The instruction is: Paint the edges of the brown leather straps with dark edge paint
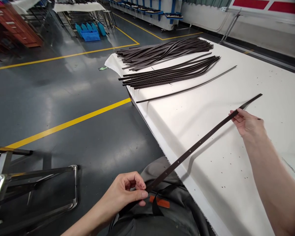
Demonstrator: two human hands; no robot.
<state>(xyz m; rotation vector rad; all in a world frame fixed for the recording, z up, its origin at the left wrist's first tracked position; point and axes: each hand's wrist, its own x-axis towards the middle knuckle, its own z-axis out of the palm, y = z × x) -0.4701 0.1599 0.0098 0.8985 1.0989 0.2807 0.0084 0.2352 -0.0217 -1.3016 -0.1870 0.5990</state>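
Dark strip held lengthwise between two hands

From the head camera, the dark strip (196, 146) slants from the person's lap over the table edge, raised above the white cloth (236, 183) and casting a shadow there. The left hand (127, 190) comes in low from the bottom edge, fingers curled, thumb and forefinger pinched on the strip's near part; where that end finishes behind the hand I cannot tell. The right hand (248, 123) reaches up across the table with the forearm extended, fingers and thumb closed on the strip short of its far tip, which juts past them

The strip is flat, narrow and matt, perhaps leather, with a row of small holes. The cloth has a frayed edge and a scatter of reddish-brown specks. Beyond lie a single loose strip (186, 88), a neat bundle (172, 73) and a larger tangled pile (164, 50). An orange-brown patch (159, 201) sits on the dark clothing (184, 203); any lettering is too small to read. A green floor sign (103, 68) bears a white arrow
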